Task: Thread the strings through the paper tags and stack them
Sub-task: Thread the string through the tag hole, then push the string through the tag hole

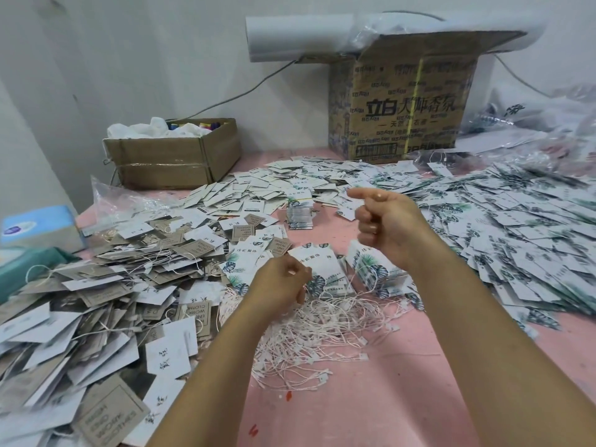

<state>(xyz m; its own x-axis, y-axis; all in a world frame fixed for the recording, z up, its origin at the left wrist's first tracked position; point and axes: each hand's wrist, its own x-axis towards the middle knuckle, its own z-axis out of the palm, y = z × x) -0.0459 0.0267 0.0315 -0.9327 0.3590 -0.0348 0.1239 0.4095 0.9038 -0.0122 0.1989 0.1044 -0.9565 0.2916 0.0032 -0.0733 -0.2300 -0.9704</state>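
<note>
Head camera: where are the hands?

— Both are over the middle of the pink table (371, 408). The left hand (280, 283) is low. The right hand (385, 221) is raised above and beyond it.

— What do the left fingers do?

— They are curled, and the fingertips pinch the near left edge of a leaf-print tag (322, 269). It is white with green fronds and sits just above the tabletop.

— And the right?

— Its fingers are folded into a loose fist, with one digit poking out to the left. I cannot tell whether a string runs between them, because anything that thin is lost in the blur.

— Where are the strings?

— A tangled pile of white strings (322, 330) with small plastic clasps lies on the table just below the held tag, between the two forearms.

— Any stacks?

— A leaning stack of leaf-print tags (374, 275) sits just right of the held one, under the right wrist. Farther back stands a banded bundle (300, 216) with a yellow rubber band round it.

— The rest?

— On the left is a heap of grey and white tags (122, 285) with strings among them. On the right is a broad heap of loose leaf-print tags (516, 227). Against the wall are a low cardboard box (174, 159) and a taller printed carton (400, 111) with a white roll (300, 37) at its top. A blue tissue box (35, 225) is at the far left edge.
</note>
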